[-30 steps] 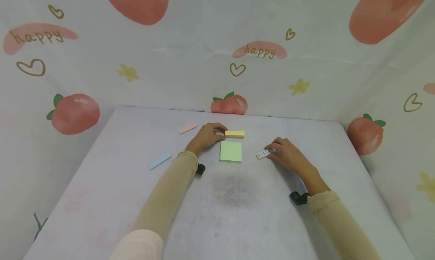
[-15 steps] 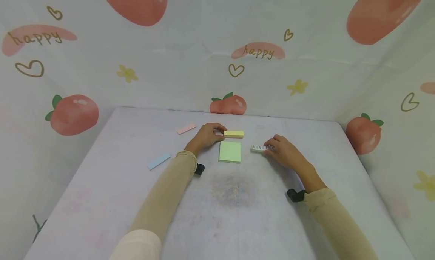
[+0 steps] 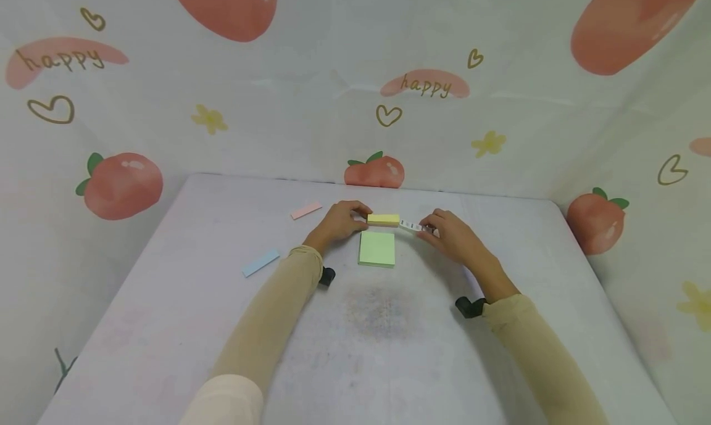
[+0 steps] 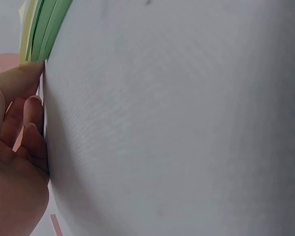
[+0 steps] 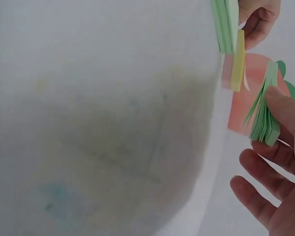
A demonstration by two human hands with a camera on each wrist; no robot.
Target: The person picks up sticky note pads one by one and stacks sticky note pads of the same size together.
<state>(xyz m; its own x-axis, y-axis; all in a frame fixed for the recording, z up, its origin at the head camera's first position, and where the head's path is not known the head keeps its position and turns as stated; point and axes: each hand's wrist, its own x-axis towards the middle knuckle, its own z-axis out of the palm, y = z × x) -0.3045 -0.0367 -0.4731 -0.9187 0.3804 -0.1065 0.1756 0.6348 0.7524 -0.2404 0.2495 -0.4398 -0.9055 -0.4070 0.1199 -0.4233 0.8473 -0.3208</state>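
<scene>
In the head view my left hand (image 3: 339, 220) holds the left end of a narrow yellow sticky note pad (image 3: 383, 219) between thumb and fingers. A pinkish layer (image 5: 227, 71) shows under the yellow in the right wrist view. My right hand (image 3: 454, 235) pinches a narrow sticky note pad (image 3: 410, 226), its printed white side upward, beside the yellow pad's right end. From the right wrist this held pad is green (image 5: 266, 113), its leaves fanned at one end. Just in front of the yellow pad lies a square green sticky note pad (image 3: 376, 248).
A pink strip pad (image 3: 306, 210) lies behind the left forearm, and a light blue strip pad (image 3: 260, 263) lies to its left. The pale tabletop (image 3: 383, 363) meets a peach-printed backdrop (image 3: 311, 104) at the back. Black wrist cameras (image 3: 471, 306) hang below the wrists.
My right hand has carried the narrow green pad leftward and away from me, turning it, up to the yellow pad's right end. My left hand stays on the yellow pad.
</scene>
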